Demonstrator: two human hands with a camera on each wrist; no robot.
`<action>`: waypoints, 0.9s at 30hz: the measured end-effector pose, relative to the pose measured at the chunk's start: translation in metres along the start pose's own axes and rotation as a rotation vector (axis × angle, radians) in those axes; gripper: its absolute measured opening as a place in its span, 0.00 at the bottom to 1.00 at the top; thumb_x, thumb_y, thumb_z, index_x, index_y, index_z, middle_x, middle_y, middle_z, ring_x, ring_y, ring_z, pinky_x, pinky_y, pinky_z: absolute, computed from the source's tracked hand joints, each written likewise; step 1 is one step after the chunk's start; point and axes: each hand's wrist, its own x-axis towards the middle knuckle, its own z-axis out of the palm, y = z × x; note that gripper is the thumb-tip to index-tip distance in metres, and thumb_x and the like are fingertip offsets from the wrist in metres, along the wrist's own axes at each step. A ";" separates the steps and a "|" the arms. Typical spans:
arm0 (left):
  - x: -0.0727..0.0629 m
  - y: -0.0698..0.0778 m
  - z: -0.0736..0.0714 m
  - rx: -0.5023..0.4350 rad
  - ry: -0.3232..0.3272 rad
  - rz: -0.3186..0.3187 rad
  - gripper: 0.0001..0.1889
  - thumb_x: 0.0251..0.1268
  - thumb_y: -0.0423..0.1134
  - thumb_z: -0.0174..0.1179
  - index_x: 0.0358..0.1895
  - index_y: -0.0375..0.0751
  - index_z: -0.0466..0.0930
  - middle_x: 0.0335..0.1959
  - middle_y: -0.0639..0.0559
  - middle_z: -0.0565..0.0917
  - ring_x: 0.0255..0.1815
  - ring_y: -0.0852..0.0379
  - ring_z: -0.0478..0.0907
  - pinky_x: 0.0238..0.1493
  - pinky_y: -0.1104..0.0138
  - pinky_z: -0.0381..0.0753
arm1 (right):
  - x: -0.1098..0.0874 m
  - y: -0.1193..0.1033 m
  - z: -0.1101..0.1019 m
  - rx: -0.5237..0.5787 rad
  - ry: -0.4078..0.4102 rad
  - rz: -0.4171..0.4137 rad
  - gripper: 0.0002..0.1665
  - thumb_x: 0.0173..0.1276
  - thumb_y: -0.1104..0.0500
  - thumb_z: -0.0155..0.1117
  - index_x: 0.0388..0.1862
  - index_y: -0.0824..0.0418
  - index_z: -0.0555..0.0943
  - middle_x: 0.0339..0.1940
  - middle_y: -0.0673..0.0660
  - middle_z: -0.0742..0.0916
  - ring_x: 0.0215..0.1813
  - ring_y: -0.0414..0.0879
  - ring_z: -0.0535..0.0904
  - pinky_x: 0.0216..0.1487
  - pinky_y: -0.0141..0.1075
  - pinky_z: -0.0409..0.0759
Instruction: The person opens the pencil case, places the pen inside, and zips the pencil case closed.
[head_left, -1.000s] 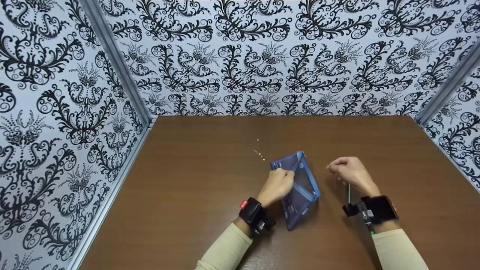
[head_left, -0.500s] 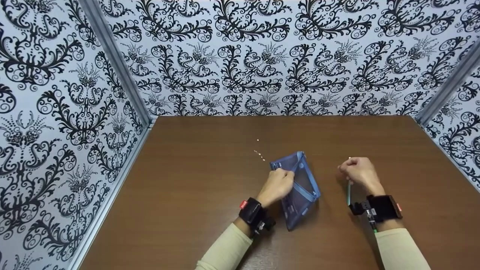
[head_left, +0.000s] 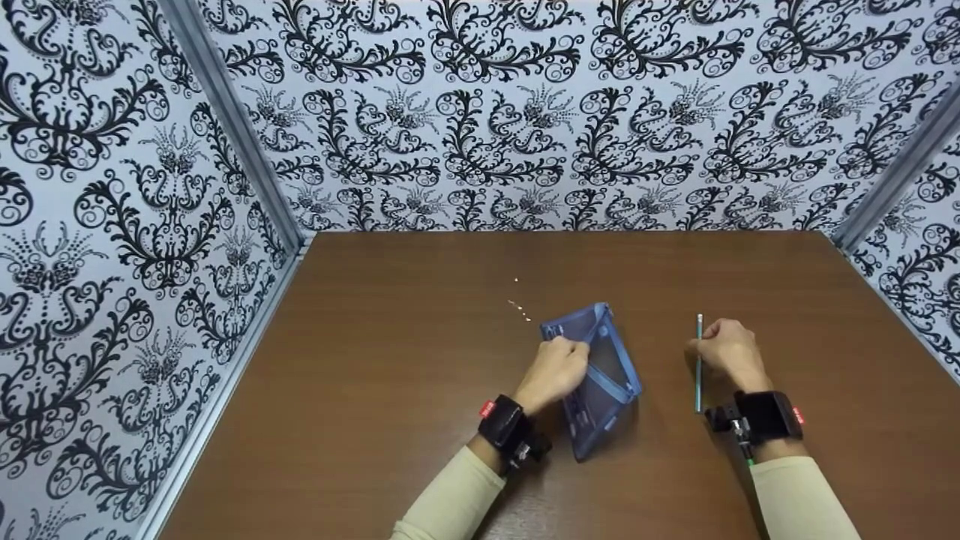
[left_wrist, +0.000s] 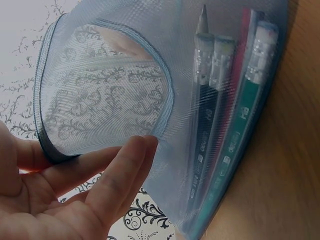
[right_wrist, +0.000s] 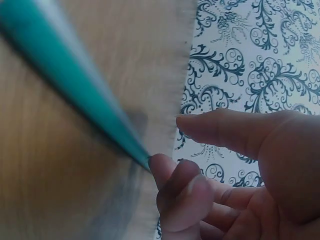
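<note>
My left hand (head_left: 553, 369) pinches the edge of a blue mesh zip pouch (head_left: 606, 360), which stands tilted on the table with its mouth spread. Through the mesh in the left wrist view show several pencils, among them a green one (left_wrist: 240, 135) and a dark one (left_wrist: 202, 130), beside a red strip (left_wrist: 236, 70). To the right of the pouch a teal pencil (head_left: 698, 386) lies on the table, its white end pointing away from me. My right hand (head_left: 729, 349) is over this pencil, fingertips right at it, with the thumb (right_wrist: 215, 127) apart from the fingers.
The brown wooden table (head_left: 390, 390) has patterned walls (head_left: 510, 135) at its back and sides. A metal post (head_left: 232, 120) stands at the left corner. Small bright flecks (head_left: 519, 307) show on the table just beyond the pouch.
My right hand has moved to the right, from beside the pouch to the teal pencil, and more of the pencil shows now. The left hand and pouch have stayed put.
</note>
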 end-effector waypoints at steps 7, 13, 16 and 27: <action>0.000 0.000 0.000 -0.017 -0.003 -0.006 0.24 0.71 0.41 0.45 0.11 0.52 0.58 0.12 0.60 0.60 0.14 0.63 0.60 0.17 0.70 0.60 | 0.002 0.005 0.003 0.031 0.004 0.042 0.12 0.65 0.57 0.62 0.27 0.64 0.73 0.26 0.58 0.80 0.19 0.42 0.79 0.22 0.36 0.80; 0.000 0.001 0.000 -0.028 -0.003 -0.009 0.24 0.71 0.40 0.45 0.11 0.52 0.58 0.12 0.60 0.60 0.14 0.63 0.60 0.17 0.70 0.60 | 0.004 0.006 0.003 -0.016 -0.034 0.072 0.19 0.67 0.58 0.60 0.15 0.58 0.71 0.16 0.50 0.77 0.19 0.43 0.78 0.23 0.36 0.79; 0.000 0.000 0.001 -0.037 -0.006 -0.017 0.24 0.71 0.40 0.45 0.11 0.52 0.59 0.12 0.60 0.61 0.13 0.63 0.60 0.16 0.70 0.60 | 0.005 0.006 0.003 -0.016 -0.045 0.069 0.15 0.66 0.60 0.60 0.20 0.62 0.76 0.19 0.53 0.81 0.19 0.42 0.80 0.24 0.36 0.80; 0.001 0.000 0.001 -0.010 -0.004 0.003 0.24 0.71 0.39 0.44 0.11 0.51 0.57 0.11 0.61 0.59 0.13 0.64 0.57 0.16 0.71 0.58 | 0.007 0.007 0.003 0.006 -0.072 0.060 0.11 0.62 0.63 0.58 0.23 0.69 0.80 0.11 0.51 0.81 0.14 0.40 0.79 0.20 0.33 0.79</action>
